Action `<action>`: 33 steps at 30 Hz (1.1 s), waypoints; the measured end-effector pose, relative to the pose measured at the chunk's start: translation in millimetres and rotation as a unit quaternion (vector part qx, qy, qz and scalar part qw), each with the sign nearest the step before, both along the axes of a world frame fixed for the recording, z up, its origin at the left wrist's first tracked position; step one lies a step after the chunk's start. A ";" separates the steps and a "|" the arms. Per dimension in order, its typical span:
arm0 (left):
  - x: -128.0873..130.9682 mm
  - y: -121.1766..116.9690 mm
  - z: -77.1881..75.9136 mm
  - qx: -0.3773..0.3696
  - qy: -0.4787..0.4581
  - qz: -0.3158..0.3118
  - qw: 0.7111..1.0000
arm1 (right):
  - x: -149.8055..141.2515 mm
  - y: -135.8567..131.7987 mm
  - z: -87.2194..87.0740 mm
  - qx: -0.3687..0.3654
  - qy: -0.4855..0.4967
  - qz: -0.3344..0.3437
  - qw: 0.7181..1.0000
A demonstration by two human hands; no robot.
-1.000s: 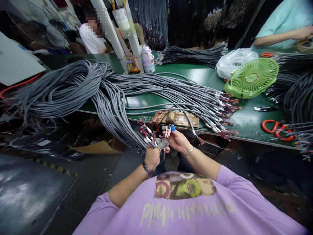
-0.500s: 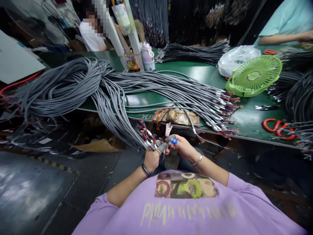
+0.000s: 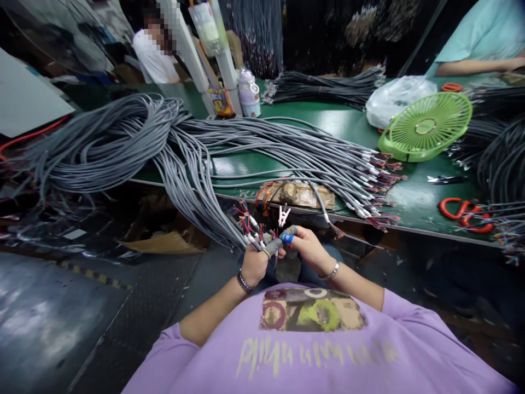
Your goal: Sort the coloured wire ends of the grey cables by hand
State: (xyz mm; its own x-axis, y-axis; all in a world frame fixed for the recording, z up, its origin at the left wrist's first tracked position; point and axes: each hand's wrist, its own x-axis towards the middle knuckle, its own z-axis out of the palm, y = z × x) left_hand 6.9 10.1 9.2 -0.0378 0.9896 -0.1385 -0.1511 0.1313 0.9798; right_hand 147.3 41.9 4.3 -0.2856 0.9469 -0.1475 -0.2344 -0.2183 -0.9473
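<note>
My left hand [image 3: 255,264] is closed around the ends of several grey cables [image 3: 205,210], whose white collars and thin coloured wires [image 3: 248,221] stick up past the fingers. Close against it, my right hand [image 3: 305,246] pinches at the wire ends, blue tape and grey covers on its fingers. What exactly lies between those right fingertips is too small to tell. Just beyond the hands a pale pink clip [image 3: 283,216] stands at the table edge, below a wooden block [image 3: 301,195] wrapped in tape.
More grey cables [image 3: 279,145] spread over the green table [image 3: 336,121]. To the right are a green fan [image 3: 429,123], a plastic bag [image 3: 400,98], small cutters [image 3: 447,179] and orange-handled scissors [image 3: 467,213]. A bottle [image 3: 249,94] stands at the back. Two people sit across the table.
My right fingers have turned slightly at the wire ends. The pink clip shows from another angle, its two legs now apart. My left hand keeps its hold on the cables.
</note>
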 end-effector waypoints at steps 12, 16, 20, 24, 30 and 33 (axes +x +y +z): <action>2.8 9.9 11.2 -0.010 -0.070 0.010 0.997 | -1.9 35.8 -15.4 -0.162 0.170 0.033 0.972; 6.5 14.2 10.1 -0.006 -0.068 0.016 0.998 | -10.4 48.2 -9.7 -0.141 0.180 0.031 0.973; 7.7 14.8 7.2 -0.004 -0.065 0.014 0.998 | -15.5 48.6 -15.0 -0.130 0.184 0.032 0.974; 8.0 13.4 8.4 0.001 -0.067 0.022 0.998 | -15.2 46.4 -25.3 -0.060 0.165 0.007 0.985; 8.7 14.4 3.4 0.019 -0.083 0.033 0.996 | -16.4 48.5 -19.9 -0.127 0.209 0.044 0.969; 8.6 15.1 1.0 0.017 -0.080 0.041 0.996 | -18.2 49.1 -14.1 -0.149 0.228 0.053 0.961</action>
